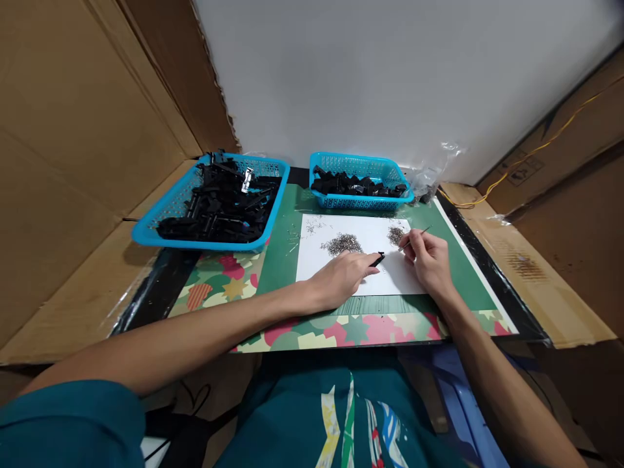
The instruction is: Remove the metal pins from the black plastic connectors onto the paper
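Observation:
On the white sheet (316, 266), my left hand (344, 276) is closed around a small black plastic part (378, 259), whose end sticks out past the fingertips. My right hand (429, 257) pinches a thin metal rod-like tool (423, 232), its lower tip near the sheet and its exact kind too small to tell. A heap of tiny metal pieces (344, 244) lies just beyond my left hand. Close to my right fingertips is a smaller, browner heap of tiny pieces (396, 235). The tool's tip and the black part are a short way apart.
A large blue basket (209, 246) of black plastic parts stands at the left. Behind the sheet is a smaller blue basket (361, 203) with similar parts, beside a clear plastic bag (429, 179). Cardboard walls (73, 130) flank the table, and a yellow cord (526, 156) runs along the right.

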The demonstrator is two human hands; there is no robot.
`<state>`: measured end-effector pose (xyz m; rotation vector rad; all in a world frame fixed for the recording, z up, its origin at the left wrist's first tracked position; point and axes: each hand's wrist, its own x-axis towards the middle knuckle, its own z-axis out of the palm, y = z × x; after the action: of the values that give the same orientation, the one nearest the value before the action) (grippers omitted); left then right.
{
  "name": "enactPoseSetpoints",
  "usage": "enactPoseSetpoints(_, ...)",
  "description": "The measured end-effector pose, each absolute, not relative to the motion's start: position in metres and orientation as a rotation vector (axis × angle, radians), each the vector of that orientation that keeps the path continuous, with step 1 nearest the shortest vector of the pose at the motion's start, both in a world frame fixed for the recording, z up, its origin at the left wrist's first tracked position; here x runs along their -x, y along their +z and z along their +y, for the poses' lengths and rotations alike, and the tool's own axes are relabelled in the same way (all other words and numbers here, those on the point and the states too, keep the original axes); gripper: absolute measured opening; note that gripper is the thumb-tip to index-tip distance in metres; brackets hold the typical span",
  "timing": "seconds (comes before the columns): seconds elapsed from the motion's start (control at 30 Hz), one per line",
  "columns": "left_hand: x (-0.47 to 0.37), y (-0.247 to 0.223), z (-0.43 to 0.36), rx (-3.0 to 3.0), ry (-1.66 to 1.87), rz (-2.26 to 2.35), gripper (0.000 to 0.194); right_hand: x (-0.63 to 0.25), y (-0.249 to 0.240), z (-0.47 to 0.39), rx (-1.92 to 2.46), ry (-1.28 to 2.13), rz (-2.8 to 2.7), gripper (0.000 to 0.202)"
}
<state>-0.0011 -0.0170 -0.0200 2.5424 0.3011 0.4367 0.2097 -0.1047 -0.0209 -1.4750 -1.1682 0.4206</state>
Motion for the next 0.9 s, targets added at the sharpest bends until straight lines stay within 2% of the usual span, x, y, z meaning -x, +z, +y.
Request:
enactPoseSetpoints(0.27, 0.0038, -0.0203, -0.0156, -2.577, 0.438, 0.31, 0.025, -0.1997, -0.0267, -0.097, 1.543, 0.454, -1.299, 0.048)
enactPoseSetpoints(0.57, 0.0037, -0.0218, -0.0153, -2.527, 0.453, 0.289, 0.027, -0.2013, -0.0256, -0.0986, 1.625, 0.228, -1.522, 0.048)
enactPoseSetpoints(0.9, 0.0021, -0.021, -0.0135, -2.408, 0.456, 0.268, 0.029, -0.2017, -0.024, -0.0989, 1.679, 0.207, -1.546, 0.044)
